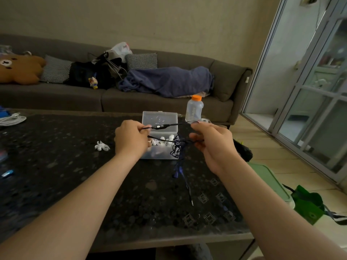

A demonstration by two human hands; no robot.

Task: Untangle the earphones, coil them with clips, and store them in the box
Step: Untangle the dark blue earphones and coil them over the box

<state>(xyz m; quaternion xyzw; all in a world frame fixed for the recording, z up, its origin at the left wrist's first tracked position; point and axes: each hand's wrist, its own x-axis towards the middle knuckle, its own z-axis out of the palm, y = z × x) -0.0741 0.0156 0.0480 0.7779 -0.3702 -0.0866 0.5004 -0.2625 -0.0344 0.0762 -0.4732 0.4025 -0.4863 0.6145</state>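
Note:
Dark earphones [178, 147] are stretched between both hands above the table. My left hand [131, 139] pinches the cord beside the inline remote [158, 127]. My right hand [210, 141] grips the other side. A tangled loop hangs below my right fingers, and the plug end [191, 202] trails down onto the tabletop. Behind the cord stands a clear plastic box [169, 117] with its lid raised and white earphones [163, 140] inside. A white clip [102, 146] lies on the table, left of my left hand.
The dark speckled table [75, 184] carries a clear bottle with an orange cap [194, 108] behind the box and white cables [11, 120] at the far left. A grey sofa with cushions and a blanket is behind. Green bags [308, 203] sit on the floor at right.

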